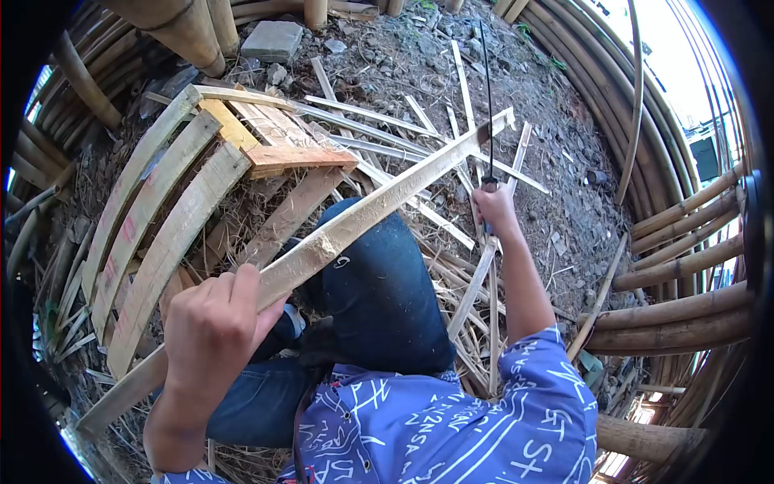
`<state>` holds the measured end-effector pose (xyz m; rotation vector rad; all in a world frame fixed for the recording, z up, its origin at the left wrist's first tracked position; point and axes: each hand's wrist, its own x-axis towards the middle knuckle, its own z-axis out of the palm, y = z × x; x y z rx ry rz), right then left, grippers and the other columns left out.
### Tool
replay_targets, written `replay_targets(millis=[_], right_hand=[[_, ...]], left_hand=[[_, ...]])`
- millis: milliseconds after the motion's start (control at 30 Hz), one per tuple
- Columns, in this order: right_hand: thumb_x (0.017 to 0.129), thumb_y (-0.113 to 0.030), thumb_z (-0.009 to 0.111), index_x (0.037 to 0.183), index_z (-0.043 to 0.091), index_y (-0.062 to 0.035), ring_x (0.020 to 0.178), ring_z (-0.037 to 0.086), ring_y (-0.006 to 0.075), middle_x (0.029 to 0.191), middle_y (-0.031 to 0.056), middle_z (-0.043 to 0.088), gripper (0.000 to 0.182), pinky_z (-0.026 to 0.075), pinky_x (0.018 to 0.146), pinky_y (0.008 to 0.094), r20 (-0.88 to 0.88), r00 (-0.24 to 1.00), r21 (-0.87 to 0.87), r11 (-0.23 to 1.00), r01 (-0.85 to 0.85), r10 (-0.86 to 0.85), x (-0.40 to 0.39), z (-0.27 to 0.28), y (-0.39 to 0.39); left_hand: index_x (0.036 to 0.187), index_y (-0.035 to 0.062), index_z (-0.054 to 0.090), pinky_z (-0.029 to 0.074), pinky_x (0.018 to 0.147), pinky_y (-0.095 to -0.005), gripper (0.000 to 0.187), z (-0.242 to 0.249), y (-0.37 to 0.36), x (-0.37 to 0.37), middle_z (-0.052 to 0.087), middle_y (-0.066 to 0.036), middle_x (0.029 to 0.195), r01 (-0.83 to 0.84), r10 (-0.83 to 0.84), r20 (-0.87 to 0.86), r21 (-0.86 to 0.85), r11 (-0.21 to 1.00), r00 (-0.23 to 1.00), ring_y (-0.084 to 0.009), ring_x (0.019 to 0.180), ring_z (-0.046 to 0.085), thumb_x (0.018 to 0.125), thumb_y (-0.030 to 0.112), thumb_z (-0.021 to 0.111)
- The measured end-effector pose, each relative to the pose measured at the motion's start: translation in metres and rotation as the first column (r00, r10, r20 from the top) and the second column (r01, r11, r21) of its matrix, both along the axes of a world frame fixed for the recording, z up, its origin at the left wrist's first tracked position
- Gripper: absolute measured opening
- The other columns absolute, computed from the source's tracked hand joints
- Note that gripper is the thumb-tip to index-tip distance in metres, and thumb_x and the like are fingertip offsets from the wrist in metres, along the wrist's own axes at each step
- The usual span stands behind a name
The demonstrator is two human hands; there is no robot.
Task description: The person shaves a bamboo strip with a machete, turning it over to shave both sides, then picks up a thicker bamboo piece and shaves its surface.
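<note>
A long split bamboo strip [375, 202] runs diagonally from the lower left up to the upper right, passing over my raised knee. My left hand [214, 323] is wrapped round its lower part. At the right, my right hand [494, 203] grips the dark handle of a long thin blade [488, 97], which points up and away from me. The blade crosses the strip close to its far end; whether the two touch is unclear. A dark mark shows on the strip beside the blade.
A wooden crate [173, 230] with curved slats lies at the left. Thin bamboo strips [472, 290] are scattered over the soil. A grey block [272, 42] lies at the top left. Bamboo poles [669, 323] line the right side, and more stand at the upper left.
</note>
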<state>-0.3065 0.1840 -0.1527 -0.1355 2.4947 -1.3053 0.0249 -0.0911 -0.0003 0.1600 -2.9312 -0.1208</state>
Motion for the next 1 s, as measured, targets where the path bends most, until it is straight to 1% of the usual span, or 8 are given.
replay_targets(millis=[167,233,333,567,667,800,900,1000], right_hand=[[0.075,-0.009,0.058,0.058,0.051,-0.0046,0.04,0.047,0.0108,0.049,0.0015,0.048,0.018,0.039,0.039,0.0282,0.08,0.987,-0.221,0.968,-0.119,0.14,0.056,0.032,-0.017],[0.072,-0.009,0.059,0.058,0.053,-0.0029,0.045,0.05,0.0126,0.049,0.0045,0.049,0.016,0.042,0.045,0.0327,-0.122,0.917,0.039,0.925,-0.378,0.38,0.074,0.028,-0.02],[0.07,-0.008,0.059,0.059,0.055,-0.0019,0.049,0.053,0.0141,0.051,0.0066,0.052,0.013,0.043,0.051,0.036,-0.295,0.816,0.305,0.859,-0.412,0.496,0.062,0.021,-0.015],[0.074,-0.01,0.062,0.058,0.055,-0.001,0.04,0.049,0.0127,0.054,0.0032,0.054,0.021,0.04,0.038,0.0295,-0.025,0.998,-0.007,0.998,0.06,-0.061,-0.019,-0.027,0.018],[0.075,-0.009,0.061,0.058,0.054,-0.0024,0.04,0.05,0.0115,0.052,0.0023,0.052,0.02,0.039,0.035,0.028,0.05,0.996,-0.09,0.993,0.073,-0.068,-0.008,-0.013,0.012],[0.078,-0.008,0.058,0.065,0.056,-0.0055,0.041,0.05,0.0087,0.052,0.0013,0.052,0.013,0.039,0.037,0.0241,0.099,0.975,-0.261,0.95,-0.168,0.2,0.054,0.014,-0.012],[0.07,-0.009,0.06,0.056,0.045,-0.0028,0.043,0.043,0.0117,0.048,0.004,0.044,0.021,0.036,0.043,0.0309,-0.178,0.826,0.093,0.845,-0.527,0.535,0.087,0.026,-0.027],[0.065,-0.009,0.061,0.055,0.044,-0.0004,0.045,0.041,0.0138,0.047,0.007,0.042,0.022,0.036,0.046,0.0344,-0.25,0.85,0.133,0.887,-0.443,0.463,0.072,0.02,-0.026]], left_hand=[[0.083,0.0058,0.053,0.048,0.05,-0.0335,0.036,-0.008,-0.001,-0.006,0.055,-0.007,0.062,-0.027,0.026,0.019,0.02,0.999,0.999,-0.0238,0.056,0.06,0.068,0.024,0.08],[0.083,0.0058,0.053,0.048,0.05,-0.0342,0.036,-0.008,-0.001,-0.007,0.056,-0.007,0.062,-0.01,0.009,0.028,0.047,0.999,1.0,-0.0243,0.055,0.06,0.068,0.024,0.08],[0.082,0.0056,0.052,0.046,0.049,-0.0357,0.035,-0.004,0.0,-0.006,0.055,-0.007,0.062,-0.021,0.02,0.03,0.022,1.0,0.999,-0.0256,0.055,0.06,0.068,0.023,0.08],[0.082,0.0054,0.052,0.045,0.048,-0.0353,0.035,-0.002,0.003,-0.005,0.053,-0.007,0.061,-0.024,0.024,0.004,-0.016,1.0,1.0,-0.025,0.055,0.059,0.069,0.023,0.079],[0.082,0.0053,0.052,0.046,0.048,-0.0348,0.035,-0.004,0.0,-0.006,0.053,-0.007,0.061,-0.031,0.031,0.007,-0.026,0.999,0.999,-0.0244,0.055,0.059,0.069,0.024,0.079],[0.081,0.0053,0.052,0.045,0.048,-0.0353,0.035,-0.01,-0.001,-0.01,0.052,-0.007,0.06,-0.031,0.03,0.01,0.015,0.999,0.999,-0.0249,0.053,0.058,0.069,0.024,0.079],[0.081,0.0054,0.052,0.044,0.047,-0.0363,0.036,-0.011,-0.002,-0.01,0.052,-0.007,0.059,-0.031,0.031,-0.019,0.01,0.999,0.999,-0.0257,0.052,0.057,0.066,0.022,0.08],[0.082,0.0029,0.051,0.045,0.051,-0.0422,0.036,-0.012,-0.002,-0.005,0.054,-0.015,0.063,-0.067,0.065,0.03,0.082,0.994,0.997,-0.0343,0.057,0.058,0.066,0.017,0.08]])
